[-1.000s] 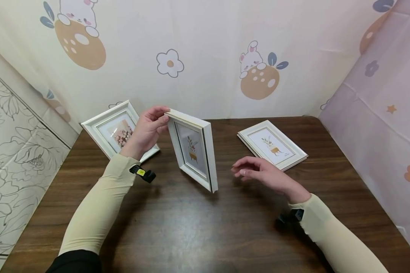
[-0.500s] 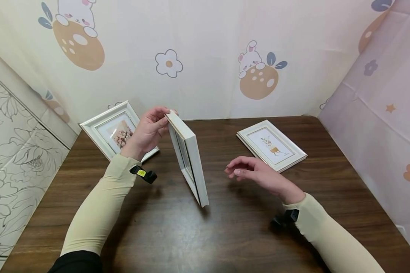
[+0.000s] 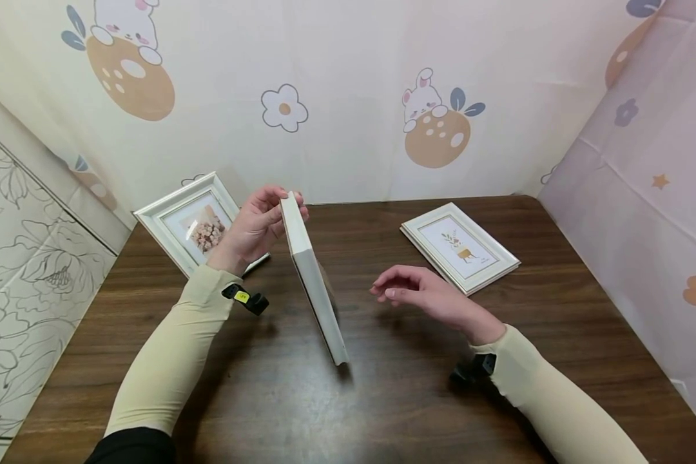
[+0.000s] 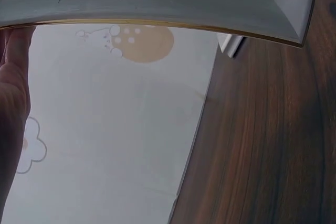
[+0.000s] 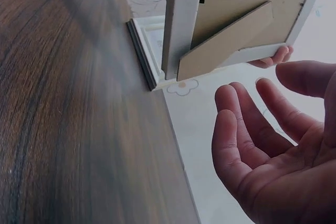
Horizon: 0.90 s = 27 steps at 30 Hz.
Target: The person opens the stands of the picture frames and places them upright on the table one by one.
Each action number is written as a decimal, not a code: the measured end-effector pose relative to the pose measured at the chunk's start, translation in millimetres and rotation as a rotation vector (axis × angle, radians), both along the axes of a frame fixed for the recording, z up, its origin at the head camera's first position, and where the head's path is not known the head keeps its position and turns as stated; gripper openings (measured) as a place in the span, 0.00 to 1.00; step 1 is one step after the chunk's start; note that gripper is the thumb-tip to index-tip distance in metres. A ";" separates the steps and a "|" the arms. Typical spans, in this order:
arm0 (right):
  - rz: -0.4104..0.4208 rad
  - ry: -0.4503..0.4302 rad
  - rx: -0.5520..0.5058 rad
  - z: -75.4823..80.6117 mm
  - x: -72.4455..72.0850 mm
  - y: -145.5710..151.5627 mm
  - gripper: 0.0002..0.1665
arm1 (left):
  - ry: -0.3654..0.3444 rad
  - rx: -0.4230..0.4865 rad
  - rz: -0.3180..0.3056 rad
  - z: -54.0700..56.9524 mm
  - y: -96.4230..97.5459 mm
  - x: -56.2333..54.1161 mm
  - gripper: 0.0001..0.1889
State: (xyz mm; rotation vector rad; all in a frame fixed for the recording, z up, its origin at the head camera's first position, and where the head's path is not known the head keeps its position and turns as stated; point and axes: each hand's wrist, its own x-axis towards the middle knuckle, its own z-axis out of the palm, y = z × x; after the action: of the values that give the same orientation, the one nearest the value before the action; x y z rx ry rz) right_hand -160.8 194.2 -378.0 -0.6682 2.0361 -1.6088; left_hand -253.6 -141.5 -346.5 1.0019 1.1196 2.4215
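A white picture frame [image 3: 319,303] stands upright, almost edge-on to the head view, between the hands. My left hand [image 3: 254,225] pinches it near its far upper corner. Whether its lower corner touches the table cannot be told. In the right wrist view its brown backing [image 5: 231,3] shows, with a stand leg [image 5: 226,43] sticking out; the picture side is hidden there. The left wrist view catches the moulding [image 4: 157,1] close up. My right hand [image 3: 435,296] hovers to the right of the frame, apart from it, fingers loosely bent and holding nothing.
A white frame with a flower photo [image 3: 205,232] stands tilted behind the left hand. At the right back a white frame with a plant print [image 3: 461,248] lies face up on the brown wooden table [image 3: 301,419]. A patterned curtain [image 3: 342,148] hangs behind.
The held picture frame has turned in the left hand from showing its print to edge-on, its near end swinging toward the viewer and left. The right hand has drifted left, nearer to it.
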 end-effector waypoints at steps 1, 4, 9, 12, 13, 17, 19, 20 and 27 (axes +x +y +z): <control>0.004 0.004 0.003 -0.1 -0.2 -1.2 0.13 | 0.006 -0.003 0.002 -0.1 0.1 0.0 0.09; 0.013 0.015 0.003 1.5 -0.1 -4.9 0.13 | 0.021 -0.007 0.003 -0.3 1.0 0.8 0.09; 0.013 0.065 0.009 5.9 -0.2 -12.9 0.12 | 0.024 0.002 -0.009 -0.4 2.0 2.2 0.09; 0.014 0.098 0.022 6.2 -1.4 -18.0 0.12 | 0.023 0.008 -0.012 -0.5 2.2 2.1 0.09; 0.012 0.111 0.029 6.1 -1.8 -19.7 0.12 | 0.022 0.007 -0.010 -0.5 2.5 2.2 0.09; 0.002 0.148 0.046 5.0 -3.4 -26.1 0.14 | 0.013 0.003 0.001 -0.2 3.4 3.1 0.08; -0.006 0.167 0.045 4.2 -4.2 -29.6 0.14 | 0.007 0.000 0.005 0.2 3.9 3.9 0.08; -0.008 0.176 0.040 3.8 -4.5 -31.5 0.15 | 0.004 -0.001 0.006 0.5 4.1 4.4 0.08; -0.025 0.218 -0.028 -2.7 -8.8 -43.9 0.15 | -0.008 0.007 -0.010 2.5 6.7 7.0 0.08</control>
State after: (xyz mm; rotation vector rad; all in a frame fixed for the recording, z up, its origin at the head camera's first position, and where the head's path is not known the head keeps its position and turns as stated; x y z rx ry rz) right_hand -169.5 150.3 -380.6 -0.8650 2.1852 -1.6439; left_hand -246.6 -134.8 -344.1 0.9962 1.1015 2.4219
